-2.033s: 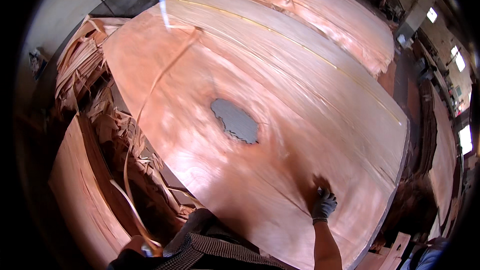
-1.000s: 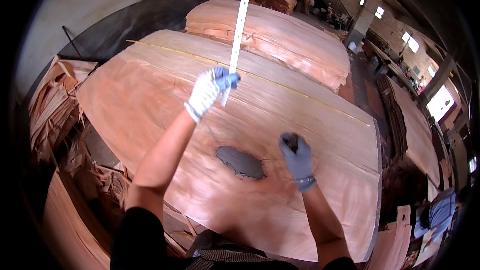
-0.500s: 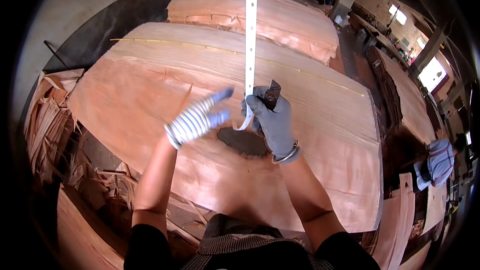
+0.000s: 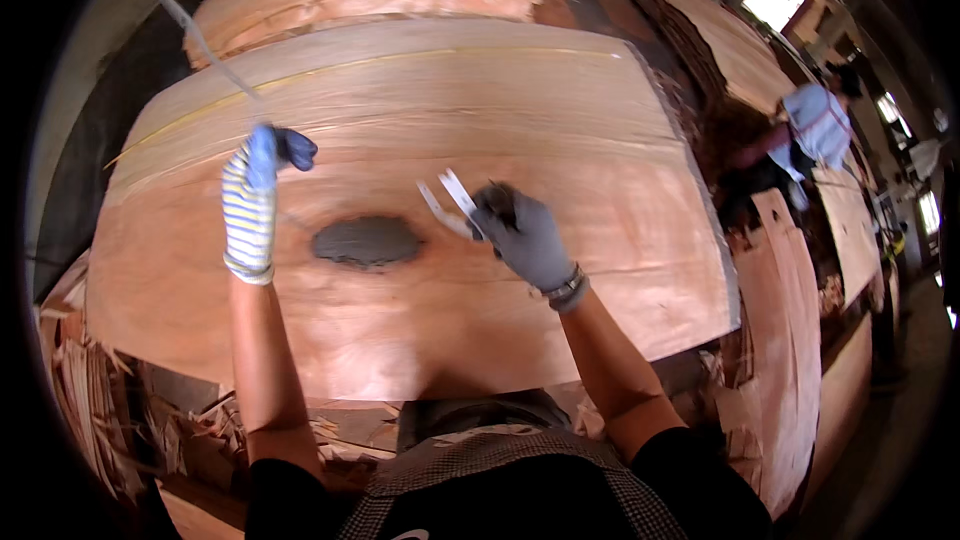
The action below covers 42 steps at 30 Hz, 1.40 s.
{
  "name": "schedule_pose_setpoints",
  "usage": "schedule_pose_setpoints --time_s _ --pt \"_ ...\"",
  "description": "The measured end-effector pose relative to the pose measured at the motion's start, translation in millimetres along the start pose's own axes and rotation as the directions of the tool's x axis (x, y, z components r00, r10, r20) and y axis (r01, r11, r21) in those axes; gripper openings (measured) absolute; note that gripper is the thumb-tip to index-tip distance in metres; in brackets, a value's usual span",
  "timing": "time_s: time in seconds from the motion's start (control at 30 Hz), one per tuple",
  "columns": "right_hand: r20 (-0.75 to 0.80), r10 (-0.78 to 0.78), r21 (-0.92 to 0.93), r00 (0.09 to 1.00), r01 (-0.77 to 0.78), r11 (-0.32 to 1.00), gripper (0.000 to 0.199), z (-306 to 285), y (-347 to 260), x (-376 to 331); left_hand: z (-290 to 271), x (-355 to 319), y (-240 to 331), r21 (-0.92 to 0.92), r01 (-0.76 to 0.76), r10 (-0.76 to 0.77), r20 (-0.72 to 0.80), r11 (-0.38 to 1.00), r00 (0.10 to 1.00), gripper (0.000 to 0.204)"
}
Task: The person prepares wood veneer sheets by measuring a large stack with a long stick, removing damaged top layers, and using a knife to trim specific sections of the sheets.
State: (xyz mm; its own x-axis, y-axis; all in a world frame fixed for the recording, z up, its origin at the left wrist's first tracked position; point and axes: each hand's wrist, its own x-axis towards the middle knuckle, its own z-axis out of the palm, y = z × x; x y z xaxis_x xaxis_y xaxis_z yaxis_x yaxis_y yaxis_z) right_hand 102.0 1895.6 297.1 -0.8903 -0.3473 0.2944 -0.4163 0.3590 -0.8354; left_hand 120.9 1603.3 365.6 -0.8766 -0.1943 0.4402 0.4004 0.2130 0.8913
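A grey patch [image 4: 366,241] was already spread mid-sheet [image 4: 420,340], while tape [image 4: 205,55] was gripped by the left hand [image 4: 255,195] and its end [image 4: 450,198] pinched in the right hand [image 4: 525,235], not yet laid.

The left hand [image 4: 258,202] wears a knit glove striped white, blue and yellow, with blue fingertips. The right hand [image 4: 527,233] wears a plain grey glove and a metal bracelet at the wrist. Forearms are bare; short dark sleeves; checked apron.
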Motion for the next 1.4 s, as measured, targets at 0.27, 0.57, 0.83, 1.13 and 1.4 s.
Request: schedule_pose_setpoints --time_s 0.27,0.57,0.83,1.13,1.4 --pt "0.105 0.450 0.517 0.887 -0.435 0.738 0.011 -226.1 141.8 -132.2 270.5 -105.4 -186.8 0.224 0.240 -0.325 0.548 0.945 0.770 0.028" --pt "-0.205 0.780 0.501 0.591 -0.621 0.603 0.018 -423.5 373.5 -107.4 617.0 -69.3 -243.6 0.507 -0.483 -0.078 0.743 0.714 0.665 0.038" --pt "-0.199 0.737 0.201 0.646 -0.709 0.676 0.018 -494.5 526.8 -15.5 799.7 11.1 -288.9 0.654 -0.507 -0.077 0.651 0.562 0.755 0.054" --pt "-0.303 0.656 0.046 0.691 -0.677 0.734 0.027 -490.3 678.9 -34.2 897.2 33.7 -305.6 0.223 -0.649 0.105 0.898 0.727 0.427 0.036" --pt "-0.332 0.684 0.094 0.650 -0.698 0.710 0.018 -529.4 579.4 -5.2 852.4 53.2 -293.6 0.376 -0.605 -0.013 0.856 0.702 0.516 0.036"
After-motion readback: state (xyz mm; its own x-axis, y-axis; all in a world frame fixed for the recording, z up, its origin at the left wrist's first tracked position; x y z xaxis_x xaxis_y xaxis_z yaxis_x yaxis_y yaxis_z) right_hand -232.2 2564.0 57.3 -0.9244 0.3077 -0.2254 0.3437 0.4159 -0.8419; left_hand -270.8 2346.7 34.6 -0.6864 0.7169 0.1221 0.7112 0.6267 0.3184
